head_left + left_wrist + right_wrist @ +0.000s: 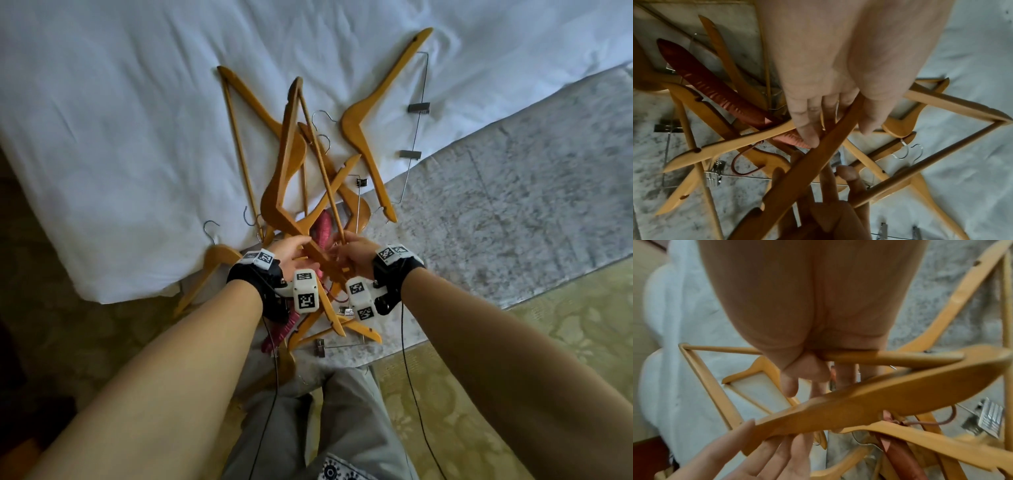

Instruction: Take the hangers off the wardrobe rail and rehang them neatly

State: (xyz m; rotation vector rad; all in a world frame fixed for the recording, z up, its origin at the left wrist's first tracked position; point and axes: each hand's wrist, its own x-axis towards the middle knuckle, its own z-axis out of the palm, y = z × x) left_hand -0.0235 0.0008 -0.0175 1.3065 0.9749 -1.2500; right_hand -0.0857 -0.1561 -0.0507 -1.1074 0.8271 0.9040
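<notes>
A pile of wooden hangers (318,178) lies across the white bed (120,137) and its grey runner (513,188). One wooden hanger (284,161) with a crossbar is raised above the pile. My left hand (291,251) holds its lower arm (818,162), thumb on top and straight fingers (766,451) beneath. My right hand (352,251) grips the crossbar near that arm's end, fingers curled round it (807,369). A pink padded hanger (323,233) lies just below both hands. No wardrobe rail is in view.
A wooden clip hanger (363,113) with metal clips (418,108) lies to the right on the bed. Another hanger (212,263) hangs over the bed's near edge at the left. Patterned carpet (513,359) covers the floor around my legs.
</notes>
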